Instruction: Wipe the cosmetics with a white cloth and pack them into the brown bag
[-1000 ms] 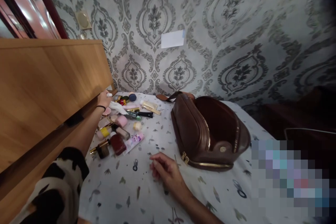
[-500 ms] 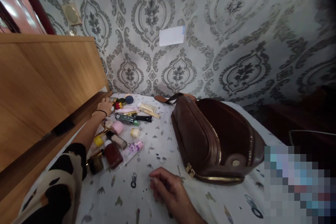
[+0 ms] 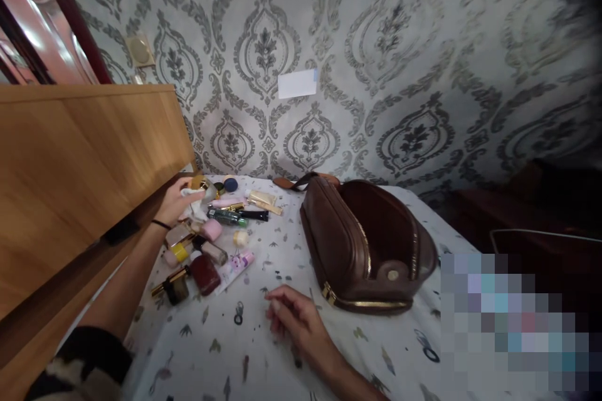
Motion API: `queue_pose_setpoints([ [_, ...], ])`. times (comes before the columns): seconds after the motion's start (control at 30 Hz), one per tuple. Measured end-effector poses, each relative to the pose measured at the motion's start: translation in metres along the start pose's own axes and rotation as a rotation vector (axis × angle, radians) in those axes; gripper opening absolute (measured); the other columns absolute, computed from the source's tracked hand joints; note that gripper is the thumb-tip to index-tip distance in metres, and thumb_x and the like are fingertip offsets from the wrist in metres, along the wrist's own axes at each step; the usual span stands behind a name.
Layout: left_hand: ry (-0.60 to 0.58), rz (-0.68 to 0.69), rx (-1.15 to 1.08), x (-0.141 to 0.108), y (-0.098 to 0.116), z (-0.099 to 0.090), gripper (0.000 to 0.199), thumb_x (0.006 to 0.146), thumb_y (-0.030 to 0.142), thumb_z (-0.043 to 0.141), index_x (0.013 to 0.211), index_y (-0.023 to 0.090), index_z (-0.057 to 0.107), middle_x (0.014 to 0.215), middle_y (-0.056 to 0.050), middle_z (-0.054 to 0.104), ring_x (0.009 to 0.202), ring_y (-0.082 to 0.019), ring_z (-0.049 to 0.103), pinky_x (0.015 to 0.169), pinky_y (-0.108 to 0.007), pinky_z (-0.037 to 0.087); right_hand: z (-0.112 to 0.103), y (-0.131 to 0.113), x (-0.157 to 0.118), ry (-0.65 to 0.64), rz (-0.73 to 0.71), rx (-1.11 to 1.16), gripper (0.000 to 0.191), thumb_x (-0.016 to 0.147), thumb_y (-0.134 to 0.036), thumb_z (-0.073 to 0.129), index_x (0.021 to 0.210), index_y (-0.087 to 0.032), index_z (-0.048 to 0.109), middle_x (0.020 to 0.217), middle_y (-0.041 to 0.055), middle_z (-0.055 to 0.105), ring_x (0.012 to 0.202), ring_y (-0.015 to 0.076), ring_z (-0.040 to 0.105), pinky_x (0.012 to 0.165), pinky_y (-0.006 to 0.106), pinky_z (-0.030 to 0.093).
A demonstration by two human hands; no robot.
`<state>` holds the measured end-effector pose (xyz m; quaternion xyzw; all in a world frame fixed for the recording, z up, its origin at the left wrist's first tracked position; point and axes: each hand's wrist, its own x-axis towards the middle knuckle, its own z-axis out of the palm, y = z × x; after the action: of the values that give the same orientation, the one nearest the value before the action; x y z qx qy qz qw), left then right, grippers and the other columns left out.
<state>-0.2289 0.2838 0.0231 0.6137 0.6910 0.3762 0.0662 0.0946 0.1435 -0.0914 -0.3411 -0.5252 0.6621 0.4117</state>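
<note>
At the far left of the patterned cloth, my left hand [image 3: 176, 202] is closed on a small bottle [image 3: 201, 185] with a gold-coloured top, lifted a little above the other cosmetics. Near the cloth's front middle rests my right hand [image 3: 296, 319], its fingers loosely curled and nothing visible in them. Between the hands lie a dark red bottle [image 3: 205, 274], a purple-and-white tube [image 3: 237, 268], a pink-capped jar [image 3: 211, 229], a green-capped dark tube [image 3: 226, 218] and a small cream jar [image 3: 240, 238]. A brown leather bag [image 3: 336, 250] stands unzipped on the right.
A wooden panel [image 3: 94, 182] borders the cloth on the left. The patterned wall [image 3: 263, 44] rises behind, with a white paper [image 3: 297, 84] on it. A dark strap [image 3: 305, 181] lies behind the bag. Something pixelated covers the lower right.
My left hand has risen slightly, and the gold-topped bottle now shows in its fingers. The right hand keeps about the same place and pose. The view has shifted a little.
</note>
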Motion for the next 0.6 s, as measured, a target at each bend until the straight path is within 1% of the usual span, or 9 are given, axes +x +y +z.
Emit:
queue_pose_setpoints([
  [0.07,-0.084,0.043,-0.388,-0.035,0.024,0.005,0.071,0.067,0.055,0.072,0.123,0.014,0.056,0.107,-0.009,0.068,0.089,-0.024,0.066,0.074,-0.033,0.053,0.003,-0.006,0.002,0.008,0.033,0.16,0.051,0.076,-0.062,0.072,0.104,-0.02,0.067,0.087,0.0045,0.067,0.069,0.0156,0.064,0.057,0.025,0.048],
  [0.13,-0.198,0.068,-0.62,-0.074,0.051,0.017,0.067,0.063,0.049,0.078,0.119,0.016,0.06,0.112,-0.01,0.068,0.096,-0.026,0.065,0.079,-0.034,0.052,0.008,-0.013,0.004,0.008,0.097,0.382,0.061,0.071,-0.062,0.077,0.116,-0.023,0.063,0.102,0.007,0.068,0.084,0.0198,0.069,0.063,0.028,0.052],
  [0.2,-0.37,0.075,-0.716,-0.11,0.077,0.032,0.065,0.063,0.044,0.08,0.119,0.018,0.06,0.112,-0.009,0.069,0.101,-0.027,0.064,0.085,-0.035,0.052,0.011,-0.019,0.006,-0.032,0.147,0.558,0.063,0.072,-0.063,0.076,0.12,-0.025,0.06,0.106,0.0075,0.069,0.09,0.0215,0.07,0.07,0.031,0.055],
  [0.23,-0.47,0.084,-0.711,-0.125,0.087,0.039,0.063,0.063,0.042,0.08,0.119,0.019,0.061,0.111,-0.008,0.069,0.102,-0.027,0.064,0.087,-0.036,0.052,0.012,-0.021,0.007,-0.057,0.17,0.616,0.058,0.075,-0.064,0.073,0.115,-0.023,0.063,0.103,0.0075,0.07,0.089,0.0211,0.07,0.07,0.03,0.055],
  [0.3,-0.584,0.128,-0.666,-0.149,0.099,0.053,0.062,0.064,0.04,0.08,0.118,0.019,0.06,0.113,-0.008,0.069,0.107,-0.028,0.063,0.094,-0.038,0.05,0.01,-0.023,0.006,-0.031,0.208,0.687,0.048,0.087,-0.062,0.062,0.109,-0.02,0.065,0.096,0.0063,0.072,0.079,0.0156,0.069,0.067,0.025,0.055],
  [0.37,-0.585,0.154,-0.625,-0.165,0.101,0.063,0.064,0.067,0.04,0.079,0.124,0.019,0.057,0.123,-0.01,0.064,0.116,-0.029,0.059,0.103,-0.04,0.046,0.006,-0.023,0.001,0.031,0.235,0.736,0.04,0.094,-0.056,0.055,0.106,-0.019,0.066,0.09,0.004,0.072,0.068,0.0111,0.066,0.06,0.02,0.053],
  [0.43,-0.553,0.149,-0.594,-0.178,0.094,0.068,0.066,0.074,0.042,0.073,0.132,0.02,0.051,0.133,-0.012,0.059,0.125,-0.029,0.054,0.108,-0.041,0.043,0.0,-0.021,-0.005,0.076,0.249,0.783,0.037,0.097,-0.052,0.052,0.105,-0.019,0.067,0.089,0.003,0.072,0.063,0.0088,0.064,0.055,0.016,0.051],
  [0.5,-0.596,0.168,-0.552,-0.189,0.085,0.07,0.063,0.082,0.045,0.067,0.136,0.02,0.048,0.139,-0.012,0.056,0.129,-0.029,0.052,0.11,-0.042,0.041,-0.004,-0.021,-0.01,0.086,0.252,0.824,0.037,0.098,-0.05,0.05,0.104,-0.017,0.067,0.09,0.0033,0.073,0.064,0.008,0.065,0.057,0.014,0.052],
  [0.6,-0.675,0.22,-0.491,-0.207,0.074,0.069,0.057,0.088,0.044,0.061,0.137,0.02,0.048,0.141,-0.011,0.055,0.129,-0.028,0.052,0.11,-0.041,0.042,-0.008,-0.02,-0.014,0.063,0.243,0.859,0.038,0.097,-0.05,0.054,0.101,-0.015,0.067,0.086,0.0041,0.072,0.067,0.0089,0.067,0.062,0.015,0.056],
])
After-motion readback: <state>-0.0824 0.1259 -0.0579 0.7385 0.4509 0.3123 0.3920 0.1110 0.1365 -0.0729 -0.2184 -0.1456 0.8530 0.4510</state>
